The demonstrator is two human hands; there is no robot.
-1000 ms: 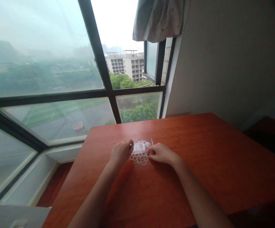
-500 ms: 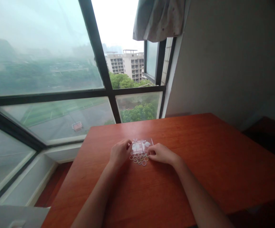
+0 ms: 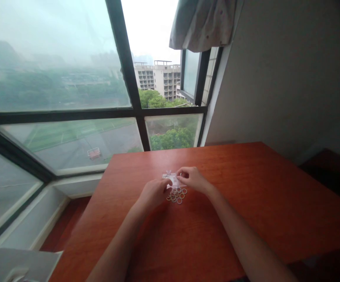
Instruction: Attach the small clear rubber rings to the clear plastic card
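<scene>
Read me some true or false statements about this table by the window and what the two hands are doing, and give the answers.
1. A cluster of small rings lies on the wooden table. True.
2. The right hand has its fingers on the clear packet. True.
3. The left hand rests on the window sill. False: it is over the table, right beside the rings.
4. The curtain hangs down over the whole window. False: it is bunched up at the top, and the panes below are uncovered.
</scene>
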